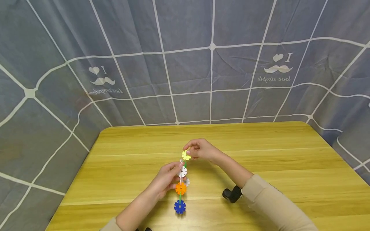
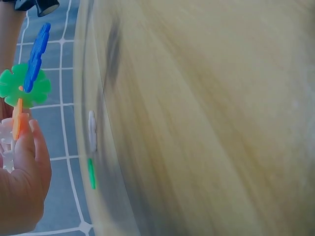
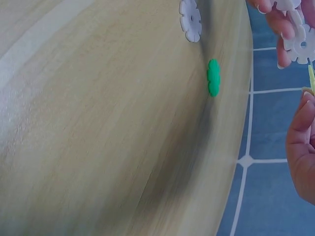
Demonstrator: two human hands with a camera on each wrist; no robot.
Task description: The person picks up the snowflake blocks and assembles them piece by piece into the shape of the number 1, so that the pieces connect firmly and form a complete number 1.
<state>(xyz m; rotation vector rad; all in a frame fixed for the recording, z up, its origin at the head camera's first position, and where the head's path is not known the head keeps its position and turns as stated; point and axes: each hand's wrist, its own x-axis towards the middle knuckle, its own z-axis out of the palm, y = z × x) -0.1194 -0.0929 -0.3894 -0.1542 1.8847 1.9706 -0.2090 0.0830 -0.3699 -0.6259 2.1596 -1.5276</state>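
Observation:
My left hand (image 1: 167,177) grips a chain of notched interlocking plastic discs by its white part. From there hang an orange disc (image 1: 178,190), a green disc (image 2: 14,84) set edge-on to the head view, and a blue disc (image 1: 180,211) at the near end. Between thumb and fingers, my right hand (image 1: 204,149) pinches a yellow disc (image 1: 184,156). In the right wrist view its edge comes right at the rim of the chain's end white disc (image 3: 294,48). The left fingers partly hide the white discs.
Beneath the hands, a loose white disc (image 3: 185,20) and a loose green disc (image 3: 213,77) lie on the wooden table (image 1: 277,144). A black device (image 1: 231,195) shows beside the right sleeve. Behind the table hangs a grey curtain (image 1: 190,73) with white lines.

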